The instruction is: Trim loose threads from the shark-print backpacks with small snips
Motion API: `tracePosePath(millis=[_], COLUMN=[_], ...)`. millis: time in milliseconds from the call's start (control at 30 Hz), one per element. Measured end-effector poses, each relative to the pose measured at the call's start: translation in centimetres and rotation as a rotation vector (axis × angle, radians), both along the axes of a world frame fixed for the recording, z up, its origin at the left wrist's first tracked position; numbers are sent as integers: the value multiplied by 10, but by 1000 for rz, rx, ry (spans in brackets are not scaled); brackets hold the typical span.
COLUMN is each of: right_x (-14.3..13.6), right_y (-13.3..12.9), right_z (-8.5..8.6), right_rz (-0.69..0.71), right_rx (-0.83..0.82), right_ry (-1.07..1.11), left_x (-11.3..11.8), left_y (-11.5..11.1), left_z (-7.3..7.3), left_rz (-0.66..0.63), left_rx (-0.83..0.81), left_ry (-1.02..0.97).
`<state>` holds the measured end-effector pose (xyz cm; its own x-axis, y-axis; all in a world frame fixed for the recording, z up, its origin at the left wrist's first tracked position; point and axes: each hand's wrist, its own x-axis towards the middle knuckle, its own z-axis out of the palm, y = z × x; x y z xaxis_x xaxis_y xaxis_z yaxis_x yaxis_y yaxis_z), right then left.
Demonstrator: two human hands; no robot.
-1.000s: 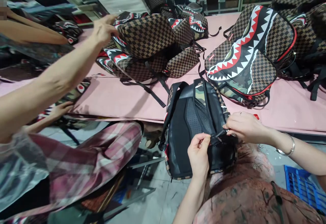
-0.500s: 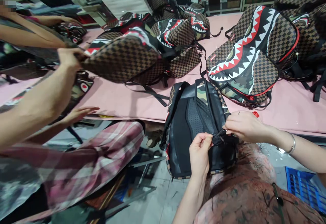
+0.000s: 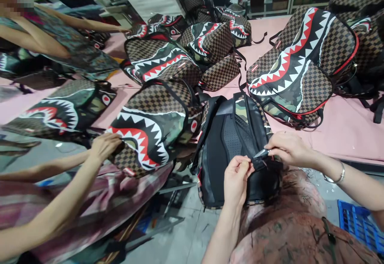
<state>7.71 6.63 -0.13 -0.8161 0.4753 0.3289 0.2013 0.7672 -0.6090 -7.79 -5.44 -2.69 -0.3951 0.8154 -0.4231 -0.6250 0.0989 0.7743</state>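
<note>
A black-backed backpack (image 3: 210, 156) with checkered edges leans upright on my lap against the table, its straps facing me. My left hand (image 3: 238, 176) pinches the end of a black strap (image 3: 260, 164) near the lower right of the back panel. Just right of it, my right hand (image 3: 285, 148) is closed on a small metal tool (image 3: 261, 153), which looks like snips, its tip at the strap. The tool's handle is hidden in my fingers.
Shark-mouth backpacks (image 3: 300, 64) lie on the pink table (image 3: 354, 132), with more at the centre. At left, a co-worker's hand (image 3: 105, 146) holds another backpack (image 3: 150, 124) close beside mine. A blue crate (image 3: 357, 220) sits at lower right.
The metal tool now shows between my hands at the strap. The co-worker's backpack has come down from the pile toward their lap, uncovering a shark-mouth bag behind it.
</note>
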Motion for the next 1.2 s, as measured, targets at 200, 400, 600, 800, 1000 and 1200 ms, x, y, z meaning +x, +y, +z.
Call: tracePosePath(millis=[200,400,600,800,1000,1200], right_x=[11,-1,-6,-5,4,14], right_y=[-32,-60,-55,-58,-74,-44], right_z=[-44,-70,-73,-78,-71,-53], right_rz=[-128,-207,-150,-330,-277,-360], right_rx=[-610,-328,204,314,-158,-154], right_ry=[129,102,-136,-153,31,56], left_x=[0,-19,-40,-21,-8,-5], left_y=[4,19,46,58,35,31], left_z=[0,-3,-8,-28,-26,-21], left_rz=[-46,-246,-629,-308,-7,-27], left_rx=[100,-24,-199,-125,-11,-14], left_ry=[-115,423,962,411,-340,-428])
